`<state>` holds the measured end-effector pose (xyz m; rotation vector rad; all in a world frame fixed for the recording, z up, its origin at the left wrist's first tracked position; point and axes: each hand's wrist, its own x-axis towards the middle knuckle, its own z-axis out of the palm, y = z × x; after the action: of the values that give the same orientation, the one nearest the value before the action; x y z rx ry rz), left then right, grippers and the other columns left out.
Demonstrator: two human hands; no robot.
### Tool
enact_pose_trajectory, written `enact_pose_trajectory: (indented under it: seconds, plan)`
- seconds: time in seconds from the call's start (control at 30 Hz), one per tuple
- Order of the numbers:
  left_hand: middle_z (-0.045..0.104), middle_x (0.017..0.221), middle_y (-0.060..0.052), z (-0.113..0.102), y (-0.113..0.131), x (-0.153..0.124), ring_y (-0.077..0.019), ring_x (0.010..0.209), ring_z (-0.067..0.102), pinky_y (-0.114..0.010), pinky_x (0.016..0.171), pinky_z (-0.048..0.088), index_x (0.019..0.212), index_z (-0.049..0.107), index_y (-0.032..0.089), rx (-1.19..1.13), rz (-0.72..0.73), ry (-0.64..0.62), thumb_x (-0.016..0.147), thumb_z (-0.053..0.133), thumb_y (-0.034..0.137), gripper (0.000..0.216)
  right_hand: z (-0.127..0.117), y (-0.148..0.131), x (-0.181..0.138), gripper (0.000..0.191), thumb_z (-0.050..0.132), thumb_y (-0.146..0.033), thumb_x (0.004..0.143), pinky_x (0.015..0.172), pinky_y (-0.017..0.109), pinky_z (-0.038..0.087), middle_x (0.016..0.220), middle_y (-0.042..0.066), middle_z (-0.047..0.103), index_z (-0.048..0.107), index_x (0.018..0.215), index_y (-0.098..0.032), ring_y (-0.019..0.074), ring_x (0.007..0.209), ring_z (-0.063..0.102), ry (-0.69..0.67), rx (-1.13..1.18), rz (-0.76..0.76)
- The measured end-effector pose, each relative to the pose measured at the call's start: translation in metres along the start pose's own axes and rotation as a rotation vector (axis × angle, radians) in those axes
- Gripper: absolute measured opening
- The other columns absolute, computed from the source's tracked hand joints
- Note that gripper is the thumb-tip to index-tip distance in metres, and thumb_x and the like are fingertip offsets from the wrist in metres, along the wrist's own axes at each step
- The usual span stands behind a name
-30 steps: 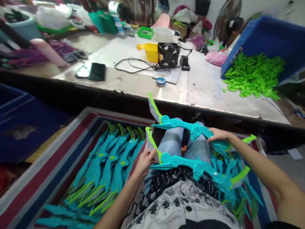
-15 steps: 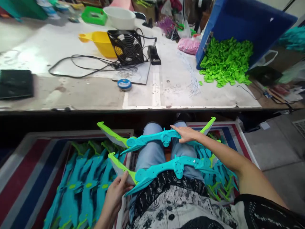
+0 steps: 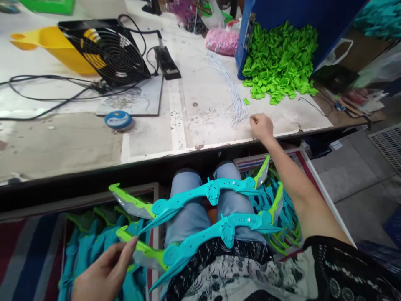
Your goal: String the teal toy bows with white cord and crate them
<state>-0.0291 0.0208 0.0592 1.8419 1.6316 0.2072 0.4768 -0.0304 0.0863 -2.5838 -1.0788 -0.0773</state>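
Two teal toy bows with lime-green tips lie across my lap, the far bow (image 3: 200, 194) over my knees and the near bow (image 3: 216, 232) closer to my body. My left hand (image 3: 105, 271) hovers by the near bow's left green tip, fingers loosely apart, holding nothing. My right hand (image 3: 261, 126) is up on the table's front edge beside a bundle of thin white strings (image 3: 232, 90), its fingers curled in a pinch; what they hold is too small to make out.
A tipped blue bin (image 3: 275, 16) spills small green plastic parts (image 3: 278, 58) on the table (image 3: 62, 142). A black fan (image 3: 105, 52), yellow scoop (image 3: 53, 42), cables, blue tape roll (image 3: 118, 120) and pink bag (image 3: 222, 41) lie there too. Boxes of teal bows (image 3: 90, 251) flank my legs.
My right hand left the far bow and rose to the table edge by the white strings. My left hand let go of the near bow's tip. The view swung right.
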Motion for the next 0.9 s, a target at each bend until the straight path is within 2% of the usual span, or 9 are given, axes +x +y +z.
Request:
enact_pose_trajectory:
  seconds: [0.1, 0.17, 0.23, 0.4, 0.57, 0.67, 0.73, 0.83, 0.9]
  plan:
    - [0.069, 0.069, -0.002, 0.028, 0.059, 0.021, -0.0227, 0.065, 0.066, -0.030, 0.059, 0.053, 0.068, 0.066, 0.026, -0.128, 0.376, -0.012, 0.072, 0.057, 0.065, 0.040, 0.005, 0.013, 0.064, 0.031, 0.044, -0.018, 0.089, 0.092, 0.042, 0.046, 0.107, 0.017, 0.066, 0.070, 0.104, -0.010, 0.0282, 0.102, 0.059, 0.010, 0.038, 0.195]
    - [0.071, 0.089, -0.007, 0.060, 0.093, 0.033, -0.0246, 0.086, 0.067, -0.033, 0.079, 0.055, 0.079, 0.068, 0.024, -0.162, 0.604, -0.041, 0.080, 0.056, 0.058, 0.037, 0.013, 0.018, 0.092, 0.032, 0.043, -0.016, 0.088, 0.093, 0.043, 0.046, 0.107, 0.017, 0.066, 0.069, 0.105, -0.009, 0.0277, 0.103, 0.060, 0.009, 0.069, 0.229]
    - [0.069, 0.106, -0.011, 0.093, 0.117, 0.044, -0.0276, 0.102, 0.064, -0.039, 0.090, 0.053, 0.090, 0.070, 0.022, -0.142, 0.729, -0.084, 0.084, 0.055, 0.053, 0.035, 0.020, 0.020, 0.110, 0.033, 0.045, -0.016, 0.087, 0.095, 0.043, 0.046, 0.110, 0.017, 0.065, 0.069, 0.109, -0.009, 0.0266, 0.105, 0.059, 0.012, 0.079, 0.215]
    - [0.066, 0.115, -0.013, 0.148, 0.127, 0.062, -0.0291, 0.107, 0.063, -0.043, 0.091, 0.053, 0.109, 0.066, 0.020, -0.056, 0.752, -0.266, 0.087, 0.053, 0.047, 0.037, 0.035, 0.019, 0.133, 0.031, 0.054, -0.017, 0.084, 0.101, 0.045, 0.042, 0.117, 0.014, 0.059, 0.068, 0.111, -0.010, 0.0258, 0.112, 0.053, -0.076, 0.007, 0.073]
    - [0.067, 0.116, -0.011, 0.161, 0.118, 0.065, -0.0277, 0.101, 0.066, -0.039, 0.088, 0.053, 0.115, 0.064, 0.019, 0.053, 0.725, -0.398, 0.088, 0.051, 0.049, 0.042, 0.038, 0.039, 0.138, 0.022, 0.049, -0.018, 0.088, 0.094, 0.038, 0.043, 0.105, 0.013, 0.061, 0.067, 0.096, -0.008, 0.0235, 0.103, 0.055, -0.010, 0.008, -0.008]
    - [0.066, 0.120, -0.012, 0.155, 0.124, 0.068, -0.0294, 0.105, 0.065, -0.038, 0.088, 0.052, 0.121, 0.061, 0.019, 0.157, 0.687, -0.479, 0.088, 0.049, 0.052, 0.049, 0.021, 0.060, 0.112, 0.023, 0.049, -0.024, 0.091, 0.085, 0.032, 0.044, 0.084, 0.007, 0.060, 0.066, 0.092, -0.010, 0.0194, 0.091, 0.056, 0.109, 0.146, -0.044]
    - [0.069, 0.113, -0.013, 0.148, 0.130, 0.073, -0.0316, 0.101, 0.067, -0.039, 0.084, 0.052, 0.136, 0.052, 0.018, 0.243, 0.638, -0.604, 0.086, 0.049, 0.055, 0.062, 0.001, 0.066, 0.072, 0.024, 0.052, -0.031, 0.092, 0.080, 0.029, 0.043, 0.075, 0.003, 0.058, 0.066, 0.090, -0.010, 0.0160, 0.083, 0.055, 0.107, 0.260, -0.130]
    - [0.071, 0.105, -0.012, 0.139, 0.138, 0.083, -0.0333, 0.098, 0.068, -0.039, 0.081, 0.051, 0.150, 0.033, 0.016, 0.301, 0.583, -0.800, 0.083, 0.050, 0.058, 0.081, -0.027, 0.055, -0.010, 0.023, 0.060, -0.032, 0.087, 0.073, 0.025, 0.042, 0.072, 0.001, 0.060, 0.067, 0.090, -0.010, 0.0123, 0.074, 0.055, -0.128, 0.393, -0.256]
    - [0.069, 0.116, -0.013, 0.136, 0.142, 0.090, -0.0328, 0.108, 0.064, -0.037, 0.086, 0.050, 0.151, 0.031, 0.014, 0.242, 0.582, -0.875, 0.081, 0.049, 0.059, 0.085, -0.034, 0.038, -0.066, 0.020, 0.063, -0.027, 0.085, 0.071, 0.024, 0.042, 0.076, 0.001, 0.065, 0.069, 0.095, -0.011, 0.0118, 0.073, 0.057, -0.361, 0.461, -0.329]
